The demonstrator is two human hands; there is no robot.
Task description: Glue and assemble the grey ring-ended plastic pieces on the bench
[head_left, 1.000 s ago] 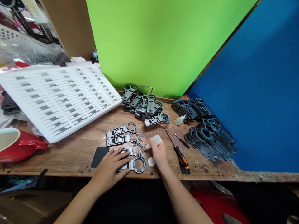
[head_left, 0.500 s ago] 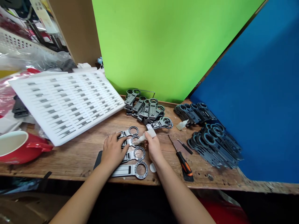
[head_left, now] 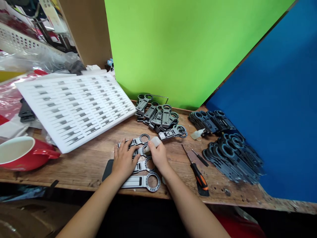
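Observation:
Several grey ring-ended plastic parts lie in a column at the table's front, the nearest part (head_left: 153, 181) fully seen at its ring. My left hand (head_left: 125, 162) rests flat across the farther ones, fingers spread, covering much of their shanks. In my right hand (head_left: 159, 157) is a small translucent white squeeze bottle (head_left: 155, 141), pinched between thumb and fingers. Its nozzle points down and left over the ring of the second part from the back (head_left: 146, 151). Whether the tip touches the ring I cannot tell.
A pile of grey ring-ended parts (head_left: 158, 115) lies behind. Dark parts (head_left: 230, 155) are stacked at right, near another small bottle (head_left: 197, 134). An orange-black screwdriver (head_left: 199, 177) and a smaller one (head_left: 200, 158) lie right. A white slotted board (head_left: 81, 109) and red mug (head_left: 37, 153) stand left.
My right hand has moved left relative to the parts, bringing the bottle closer over the second ring and steeper. My left hand stays on the parts. The whole view has shifted slightly.

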